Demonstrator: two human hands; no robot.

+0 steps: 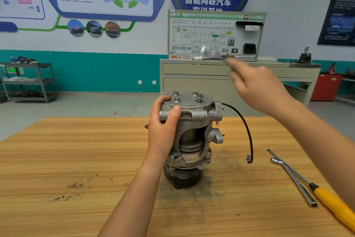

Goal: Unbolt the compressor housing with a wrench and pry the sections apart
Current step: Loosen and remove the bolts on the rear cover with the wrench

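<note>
A grey metal compressor (pixel 194 133) stands upright on the wooden table (pixel 76 160), pulley end down. Several bolts (pixel 196 96) stick up from its top cover. My left hand (pixel 163 123) grips the upper left edge of the housing, thumb on the front lug. My right hand (pixel 259 89) is raised above and to the right of the compressor, blurred by motion. It holds a thin metal tool (pixel 217 58) whose shiny head points up and left. A black wire (pixel 244 125) arcs from the compressor's right side down to the table.
On the table at right lie a bent socket wrench (pixel 294 181) and a yellow-handled screwdriver (pixel 332 202), side by side. Behind the table stands a grey training bench (pixel 211 71) with a wiring board. A metal shelf cart (pixel 28 81) is at far left.
</note>
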